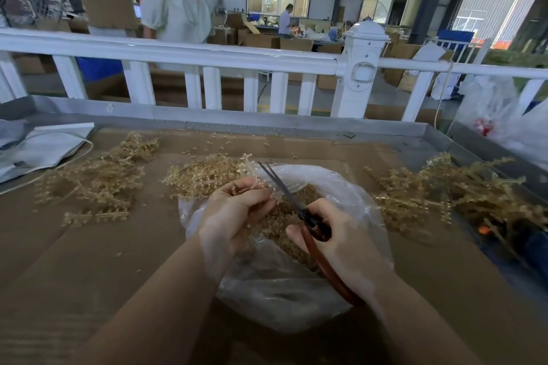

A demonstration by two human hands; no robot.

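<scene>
My left hand (234, 210) pinches a tan plastic sprig (252, 179) above an open clear plastic bag (284, 290) holding several small tan cut pieces. My right hand (338, 243) grips scissors (296, 207) with red-brown handles. Their dark blades are slightly apart and point up and left, right beside the sprig at my left fingertips. The bag lies on a cardboard-covered table (74, 275).
Piles of tan sprigs lie at the left (98, 178), centre back (204, 175) and right (439, 190). A grey pouch (41, 151) sits far left, clear bags (498, 109) far right. A white fence (207, 56) runs behind the table; a person (181, 6) stands beyond it.
</scene>
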